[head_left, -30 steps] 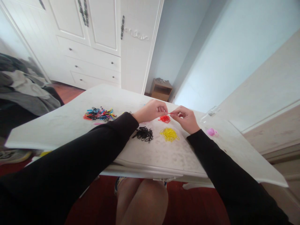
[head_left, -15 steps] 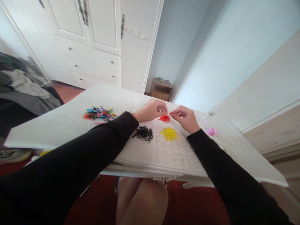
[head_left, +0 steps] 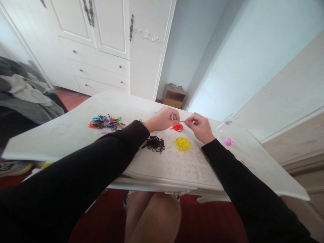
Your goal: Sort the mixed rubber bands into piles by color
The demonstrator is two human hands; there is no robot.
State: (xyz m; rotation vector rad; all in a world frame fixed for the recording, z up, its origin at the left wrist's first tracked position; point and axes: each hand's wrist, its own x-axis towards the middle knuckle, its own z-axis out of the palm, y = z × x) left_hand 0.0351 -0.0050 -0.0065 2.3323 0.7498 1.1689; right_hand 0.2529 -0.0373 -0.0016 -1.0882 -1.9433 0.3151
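Between my hands a thin red rubber band (head_left: pixel 182 121) is drawn out in a short line. One end is pinched in the fingertips of my left hand (head_left: pixel 167 118), the other in those of my right hand (head_left: pixel 200 127). Just below lies a small pile of red rubber bands (head_left: pixel 178 127) on the white table (head_left: pixel 162 165). Nearer to me are a pile of yellow rubber bands (head_left: pixel 182 144) and, left of it, a pile of black rubber bands (head_left: pixel 155 144). Farther left is a mixed-colour heap of bands (head_left: pixel 106 122), next to my left sleeve.
A clear plastic bag or container (head_left: pixel 226 122) and a pink-purple object (head_left: pixel 228 141) lie right of my right hand. A white wardrobe (head_left: pixel 108 44) and a small wooden cabinet (head_left: pixel 174 96) stand behind the table. Clothes (head_left: pixel 27 94) are heaped at the left.
My hands have moved slightly apart, and more of the red rubber band shows stretched between them. The piles look the same; the view has shifted a little.
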